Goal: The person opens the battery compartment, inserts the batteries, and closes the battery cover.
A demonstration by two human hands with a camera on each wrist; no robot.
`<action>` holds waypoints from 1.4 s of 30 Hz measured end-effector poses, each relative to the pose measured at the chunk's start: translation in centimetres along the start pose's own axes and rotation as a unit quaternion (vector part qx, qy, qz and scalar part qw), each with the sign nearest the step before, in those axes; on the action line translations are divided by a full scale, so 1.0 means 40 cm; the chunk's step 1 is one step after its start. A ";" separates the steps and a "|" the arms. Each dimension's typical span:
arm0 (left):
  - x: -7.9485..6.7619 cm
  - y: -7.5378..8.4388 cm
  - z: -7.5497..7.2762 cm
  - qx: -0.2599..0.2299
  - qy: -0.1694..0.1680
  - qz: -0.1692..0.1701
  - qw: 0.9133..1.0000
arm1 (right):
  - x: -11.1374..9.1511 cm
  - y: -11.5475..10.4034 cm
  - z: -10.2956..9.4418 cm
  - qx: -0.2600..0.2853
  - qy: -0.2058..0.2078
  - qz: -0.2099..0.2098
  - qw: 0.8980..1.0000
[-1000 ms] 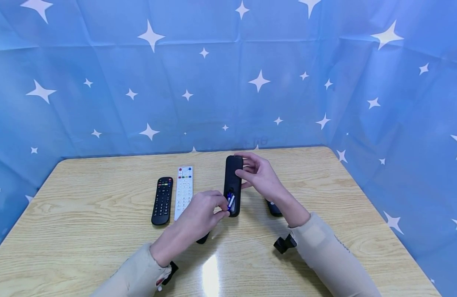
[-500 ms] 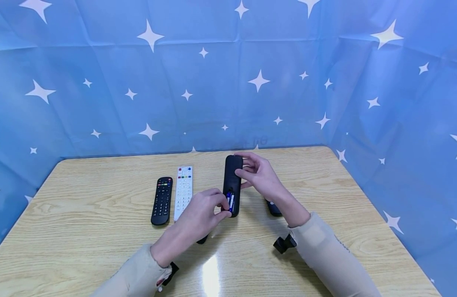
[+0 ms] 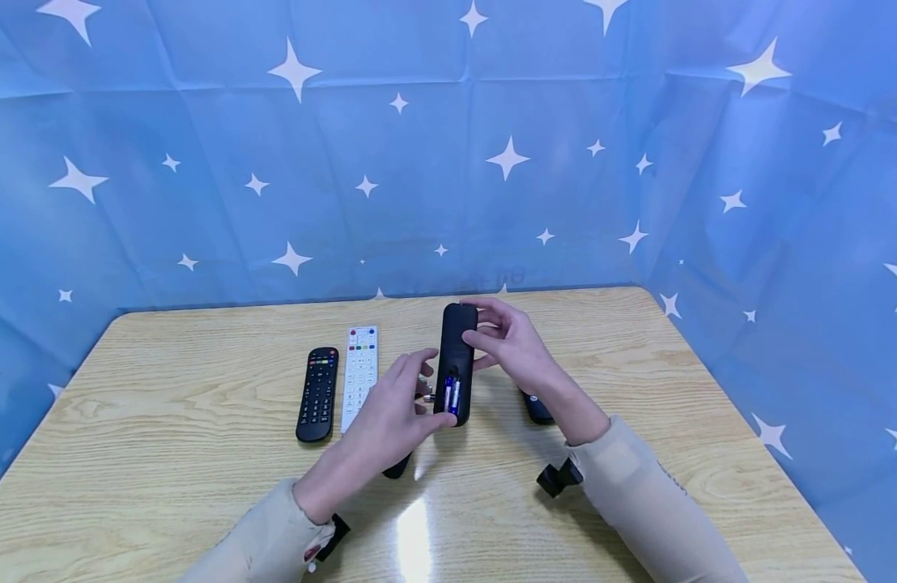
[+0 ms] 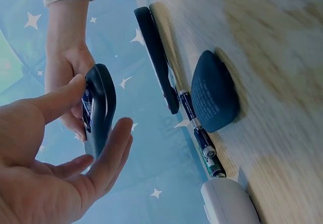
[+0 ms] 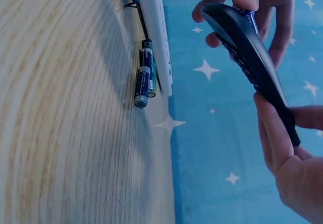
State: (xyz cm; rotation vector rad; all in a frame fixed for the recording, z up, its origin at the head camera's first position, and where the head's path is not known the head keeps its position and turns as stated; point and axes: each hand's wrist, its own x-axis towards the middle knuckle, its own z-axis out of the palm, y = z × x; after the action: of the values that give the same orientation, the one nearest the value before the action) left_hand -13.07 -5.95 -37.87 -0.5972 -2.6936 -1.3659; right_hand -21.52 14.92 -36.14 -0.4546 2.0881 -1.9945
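Note:
My right hand (image 3: 508,344) holds a black remote control (image 3: 457,340) by its upper end, raised off the table with its back facing up. Two blue-and-silver batteries (image 3: 452,397) sit side by side in the uncovered compartment at its lower end. At that end, the thumb of my left hand (image 3: 386,413) presses near the batteries, while its other fingers spread loosely behind the remote. The left wrist view shows a gap between those fingers and the remote. Below, a dark battery cover (image 4: 214,93) with printed text lies on the table beside several loose batteries (image 5: 145,75).
A black remote with coloured buttons (image 3: 319,394) and a white remote (image 3: 359,372) lie to the left on the wooden table (image 3: 201,389). Another black remote (image 3: 537,409) is partly hidden under the right forearm. A blue starred curtain (image 3: 419,162) hangs behind the table.
The second battery has settled flat in the compartment. My left fingers have let go of it and spread away, leaving the thumb at the lower end. The right hand keeps its hold.

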 end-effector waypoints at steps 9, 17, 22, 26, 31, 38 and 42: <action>0.005 0.000 -0.005 -0.101 -0.047 -0.021 0.994 | 0.000 0.004 -0.001 -0.001 -0.005 0.001 1.000; 0.005 -0.003 -0.005 -0.104 -0.044 -0.019 0.993 | 0.000 0.005 0.000 -0.005 -0.003 0.008 1.000; 0.005 -0.003 -0.005 -0.095 -0.043 -0.014 0.994 | 0.001 0.007 0.002 -0.008 0.005 0.012 1.000; 0.004 -0.003 -0.005 -0.093 -0.043 -0.013 0.995 | 0.000 0.006 0.004 -0.013 0.008 0.014 1.000; 0.002 -0.003 -0.006 -0.084 -0.041 -0.008 0.996 | -0.001 0.003 0.005 -0.015 0.008 0.017 1.000; 0.002 -0.007 -0.006 -0.070 -0.035 0.002 0.997 | 0.000 0.004 0.009 -0.015 0.004 0.016 1.000; 0.001 -0.010 -0.005 -0.066 -0.033 0.006 0.997 | 0.000 0.003 0.013 -0.015 0.002 0.014 1.000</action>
State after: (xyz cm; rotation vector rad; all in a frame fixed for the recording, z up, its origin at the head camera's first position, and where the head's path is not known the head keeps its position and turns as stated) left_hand -13.27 -6.32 -38.05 -0.6791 -2.6605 -1.5565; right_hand -21.34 14.44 -36.29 -0.4243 2.1184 -1.9512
